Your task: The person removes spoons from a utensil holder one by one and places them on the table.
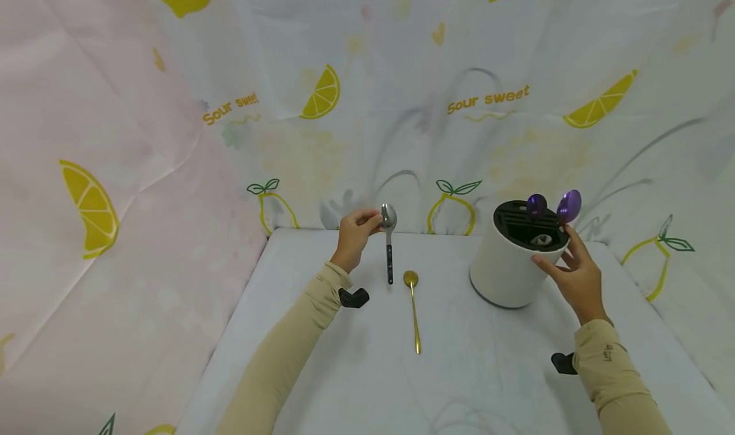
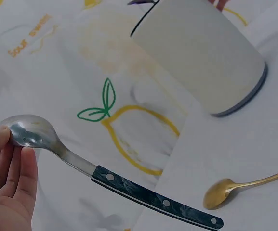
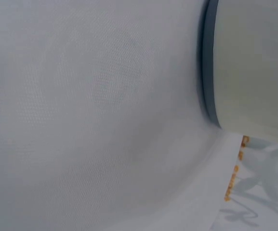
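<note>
My left hand [image 1: 357, 234] pinches the bowl of a metal spoon [image 2: 33, 130] between thumb and fingers. The spoon's dark riveted handle [image 1: 390, 265] hangs downward above the table. On the right, a white utensil holder [image 1: 508, 272] with a black slotted top [image 1: 517, 228] stands upright. My right hand [image 1: 580, 282] rests on its right side, thumb and fingers spread at the rim. Two purple spoons [image 1: 569, 206] stick up from the slots, and a silver utensil end [image 1: 541, 239] shows in the front opening. The right wrist view shows only the holder's lower side [image 3: 254, 67], not the hand.
A gold spoon [image 1: 415, 314] lies on the white-covered table [image 1: 356, 384] between the two hands, bowl toward the back. Behind the table hangs a lemon-printed cloth [image 1: 373, 141], meeting its back edge. Another cloth side [image 1: 132, 243] rises at left.
</note>
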A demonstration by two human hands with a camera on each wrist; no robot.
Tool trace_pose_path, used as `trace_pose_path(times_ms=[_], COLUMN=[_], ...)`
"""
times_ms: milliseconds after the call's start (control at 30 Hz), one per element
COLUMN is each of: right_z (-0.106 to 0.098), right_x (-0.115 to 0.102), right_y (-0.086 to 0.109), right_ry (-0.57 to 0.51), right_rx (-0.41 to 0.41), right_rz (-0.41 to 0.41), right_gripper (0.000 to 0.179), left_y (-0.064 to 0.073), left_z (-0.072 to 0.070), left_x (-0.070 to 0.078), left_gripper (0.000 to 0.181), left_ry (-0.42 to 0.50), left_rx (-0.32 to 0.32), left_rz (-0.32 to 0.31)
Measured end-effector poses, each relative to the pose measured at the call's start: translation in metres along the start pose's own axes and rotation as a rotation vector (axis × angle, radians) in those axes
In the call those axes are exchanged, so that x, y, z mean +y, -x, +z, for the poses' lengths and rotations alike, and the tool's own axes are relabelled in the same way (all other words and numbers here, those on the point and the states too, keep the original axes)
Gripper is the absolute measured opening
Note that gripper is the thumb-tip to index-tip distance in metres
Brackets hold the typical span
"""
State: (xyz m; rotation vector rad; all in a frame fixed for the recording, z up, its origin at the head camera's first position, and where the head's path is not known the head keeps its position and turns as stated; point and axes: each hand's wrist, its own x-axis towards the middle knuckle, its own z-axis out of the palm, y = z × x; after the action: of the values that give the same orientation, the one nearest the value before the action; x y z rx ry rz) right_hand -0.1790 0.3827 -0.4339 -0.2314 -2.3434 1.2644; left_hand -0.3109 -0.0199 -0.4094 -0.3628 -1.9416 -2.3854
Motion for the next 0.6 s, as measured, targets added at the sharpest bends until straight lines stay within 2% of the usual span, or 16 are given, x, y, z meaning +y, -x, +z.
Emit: trace_pose_path(times_ms=[333, 600], right_z=[0.001, 0.000], right_x=[0.003, 0.000], right_y=[-0.001, -0.001], right_ry=[-0.004, -0.005], right_rx=[-0.008, -0.004], right_rz=[0.021, 0.018], right_gripper=[0.084, 0.084], left_y=[0.010, 0.012], left_z=[-0.015, -0.029], left_x=[-0.020, -0.048], left_gripper=[0.025, 0.029], left_ry=[0.088, 0.151], left_rx=[0.012, 0.133], left_rz=[-0.156, -0.305])
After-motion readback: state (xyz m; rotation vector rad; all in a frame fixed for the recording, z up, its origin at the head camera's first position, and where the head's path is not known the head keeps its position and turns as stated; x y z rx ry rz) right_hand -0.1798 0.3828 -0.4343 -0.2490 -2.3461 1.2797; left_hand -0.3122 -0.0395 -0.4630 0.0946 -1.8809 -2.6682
